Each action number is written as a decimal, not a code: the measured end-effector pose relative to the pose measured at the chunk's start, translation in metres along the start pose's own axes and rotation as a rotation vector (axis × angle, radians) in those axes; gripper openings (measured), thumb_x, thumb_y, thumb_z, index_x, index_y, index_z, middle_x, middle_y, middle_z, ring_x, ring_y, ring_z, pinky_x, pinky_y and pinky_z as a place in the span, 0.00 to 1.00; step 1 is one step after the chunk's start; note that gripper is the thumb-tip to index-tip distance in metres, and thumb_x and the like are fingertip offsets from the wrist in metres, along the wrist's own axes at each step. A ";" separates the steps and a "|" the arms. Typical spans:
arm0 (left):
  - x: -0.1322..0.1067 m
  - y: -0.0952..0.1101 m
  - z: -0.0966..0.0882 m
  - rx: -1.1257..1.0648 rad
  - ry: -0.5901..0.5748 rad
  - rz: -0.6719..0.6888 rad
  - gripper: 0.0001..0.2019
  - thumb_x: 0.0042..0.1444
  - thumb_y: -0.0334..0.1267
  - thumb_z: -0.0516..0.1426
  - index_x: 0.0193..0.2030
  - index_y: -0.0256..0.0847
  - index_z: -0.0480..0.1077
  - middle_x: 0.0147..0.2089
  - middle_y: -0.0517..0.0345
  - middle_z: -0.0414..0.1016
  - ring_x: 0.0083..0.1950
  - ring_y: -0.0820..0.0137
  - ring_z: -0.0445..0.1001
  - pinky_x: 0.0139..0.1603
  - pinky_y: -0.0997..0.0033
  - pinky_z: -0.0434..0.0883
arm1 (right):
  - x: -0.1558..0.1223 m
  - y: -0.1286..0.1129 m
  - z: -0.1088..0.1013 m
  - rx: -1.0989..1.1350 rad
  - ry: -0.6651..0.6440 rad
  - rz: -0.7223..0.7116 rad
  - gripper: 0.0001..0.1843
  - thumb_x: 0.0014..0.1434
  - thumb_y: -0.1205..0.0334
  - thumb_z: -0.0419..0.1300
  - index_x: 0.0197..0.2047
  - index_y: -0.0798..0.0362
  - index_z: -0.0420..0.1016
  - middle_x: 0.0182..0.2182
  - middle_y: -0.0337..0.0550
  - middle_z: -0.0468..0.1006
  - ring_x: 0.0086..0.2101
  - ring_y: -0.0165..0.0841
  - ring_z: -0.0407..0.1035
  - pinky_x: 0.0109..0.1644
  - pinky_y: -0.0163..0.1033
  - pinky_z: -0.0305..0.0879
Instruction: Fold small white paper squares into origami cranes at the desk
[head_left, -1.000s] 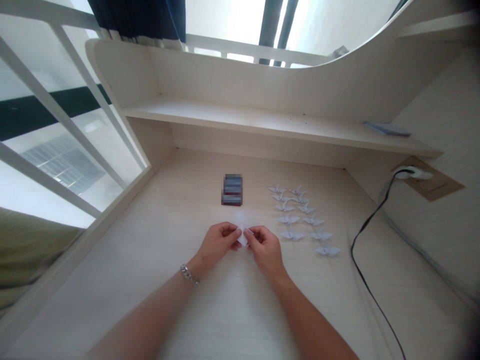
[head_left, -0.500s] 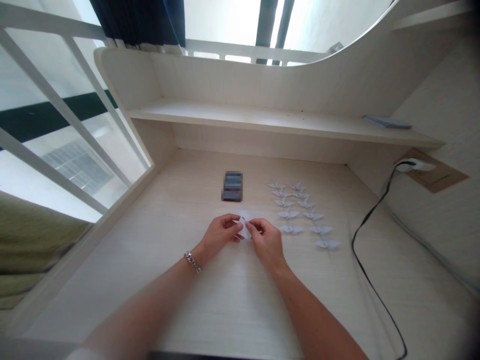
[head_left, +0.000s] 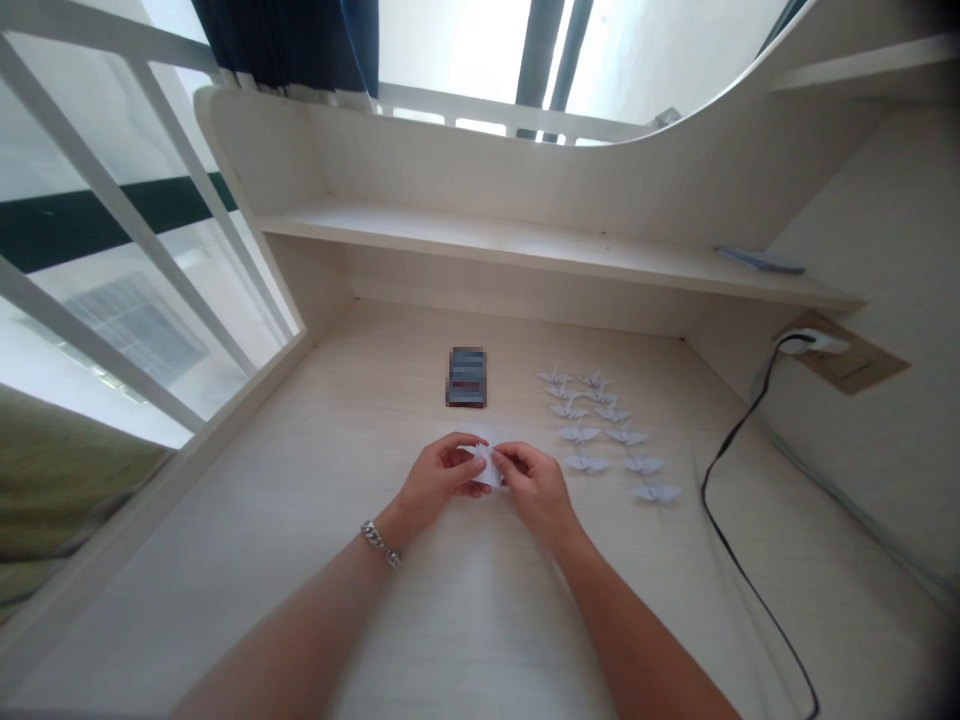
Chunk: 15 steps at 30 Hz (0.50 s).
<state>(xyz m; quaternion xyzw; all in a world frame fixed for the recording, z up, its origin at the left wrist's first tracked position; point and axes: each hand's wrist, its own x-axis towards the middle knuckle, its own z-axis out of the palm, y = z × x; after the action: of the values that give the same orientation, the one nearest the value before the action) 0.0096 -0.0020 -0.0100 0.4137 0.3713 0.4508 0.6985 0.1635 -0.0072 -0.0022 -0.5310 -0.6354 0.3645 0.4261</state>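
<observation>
A small folded piece of white paper [head_left: 487,470] is pinched between my two hands, just above the desk. My left hand [head_left: 444,470], with a chain bracelet [head_left: 381,543] at the wrist, grips its left side between thumb and fingers. On the right edge, the thumb and fingertips of my right hand [head_left: 534,480] close on the same paper. Fingers cover part of the folds. To the right of my hands, several white paper cranes [head_left: 579,434] lie in two slanting columns on the desk.
Beyond my hands a dark rectangular object [head_left: 466,378], blurred out, lies on the desk [head_left: 360,400]. A black cable [head_left: 709,500] runs down the right side from a wall socket [head_left: 847,350]. A shelf [head_left: 525,250] spans the back, with a flat bluish item [head_left: 761,261] on it.
My view has shifted slightly. Both hands still pinch the paper, which is turned a little and shows a broader white face between the fingers.
</observation>
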 end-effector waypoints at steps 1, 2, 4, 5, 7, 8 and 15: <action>0.000 0.001 0.000 -0.006 0.005 0.002 0.18 0.45 0.40 0.63 0.42 0.37 0.67 0.28 0.62 0.70 0.26 0.72 0.74 0.31 0.69 0.73 | 0.002 0.000 0.000 0.004 -0.010 0.007 0.11 0.55 0.59 0.55 0.35 0.55 0.75 0.28 0.42 0.76 0.28 0.31 0.67 0.32 0.34 0.62; -0.001 0.001 0.000 -0.013 0.009 0.008 0.18 0.45 0.40 0.63 0.41 0.36 0.67 0.27 0.62 0.70 0.27 0.73 0.74 0.32 0.68 0.74 | 0.004 -0.001 0.000 0.006 0.007 0.017 0.10 0.54 0.58 0.56 0.35 0.55 0.75 0.29 0.43 0.76 0.28 0.31 0.68 0.33 0.34 0.63; -0.001 0.003 -0.001 -0.028 0.009 0.016 0.17 0.45 0.39 0.63 0.41 0.36 0.67 0.27 0.62 0.71 0.28 0.73 0.74 0.33 0.67 0.74 | 0.008 -0.002 0.001 0.002 -0.001 0.013 0.09 0.53 0.59 0.57 0.33 0.55 0.74 0.27 0.42 0.75 0.27 0.31 0.67 0.32 0.34 0.63; 0.000 0.003 -0.001 -0.038 0.014 0.019 0.16 0.45 0.38 0.63 0.41 0.36 0.67 0.27 0.62 0.70 0.28 0.73 0.73 0.34 0.67 0.74 | 0.009 -0.003 0.001 -0.004 -0.014 0.006 0.08 0.53 0.59 0.57 0.32 0.55 0.73 0.26 0.41 0.75 0.26 0.31 0.67 0.31 0.34 0.62; 0.000 0.004 -0.002 -0.051 0.016 0.023 0.16 0.46 0.38 0.62 0.41 0.35 0.66 0.27 0.62 0.70 0.27 0.73 0.73 0.33 0.67 0.74 | 0.011 -0.003 0.002 -0.030 -0.033 -0.010 0.08 0.54 0.59 0.57 0.31 0.55 0.72 0.25 0.41 0.74 0.26 0.30 0.66 0.30 0.33 0.61; 0.001 0.004 -0.003 -0.052 0.018 0.022 0.16 0.46 0.37 0.62 0.41 0.35 0.66 0.27 0.62 0.70 0.27 0.73 0.73 0.32 0.68 0.74 | 0.010 -0.003 0.003 -0.041 -0.033 -0.016 0.07 0.54 0.60 0.56 0.31 0.54 0.72 0.24 0.40 0.73 0.25 0.30 0.66 0.29 0.33 0.60; 0.001 -0.001 -0.003 -0.005 0.006 -0.026 0.17 0.45 0.37 0.63 0.41 0.35 0.65 0.28 0.58 0.73 0.25 0.71 0.74 0.26 0.74 0.71 | 0.001 0.007 0.005 -0.029 -0.040 0.020 0.08 0.57 0.60 0.53 0.31 0.54 0.69 0.22 0.37 0.68 0.23 0.28 0.60 0.26 0.32 0.56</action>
<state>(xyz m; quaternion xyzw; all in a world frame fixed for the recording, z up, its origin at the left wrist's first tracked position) 0.0071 -0.0001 -0.0121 0.4058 0.3778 0.4436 0.7042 0.1617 -0.0050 -0.0099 -0.5362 -0.6436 0.3701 0.4017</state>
